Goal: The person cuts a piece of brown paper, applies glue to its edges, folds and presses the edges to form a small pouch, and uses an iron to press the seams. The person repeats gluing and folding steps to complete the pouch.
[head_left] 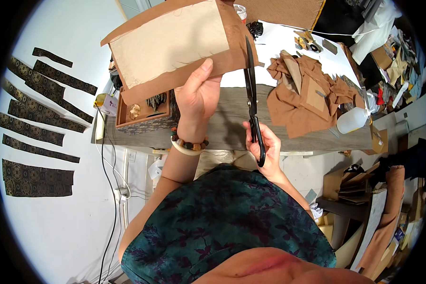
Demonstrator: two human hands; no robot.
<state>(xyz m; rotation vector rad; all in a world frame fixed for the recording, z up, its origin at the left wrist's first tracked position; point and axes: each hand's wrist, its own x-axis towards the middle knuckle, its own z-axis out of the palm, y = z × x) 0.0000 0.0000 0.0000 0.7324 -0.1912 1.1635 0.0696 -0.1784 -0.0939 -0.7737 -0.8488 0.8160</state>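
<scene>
My left hand (199,92) is closed on the lower edge of a brown fabric piece (151,84), thumb on top. A cream rectangular panel (170,38) with frayed edges lies on the fabric, framed by a brown margin. My right hand (269,144) grips the black handles of long scissors (251,85). Their blades point away from me, at the fabric's right margin, and look nearly closed. Whether they are cutting into the cloth I cannot tell. To the right, a crumpled heap of brown cloth (288,106) lies on the table.
A grey wood-grain table (217,128) spans the front, with white paper (274,42) on it. An open wooden-lined box (128,120) stands left, a white plastic bottle (352,120) right. Dark patterned strips (38,177) hang on the left wall; cables (110,189) hang below. Cardboard and cloth crowd the right.
</scene>
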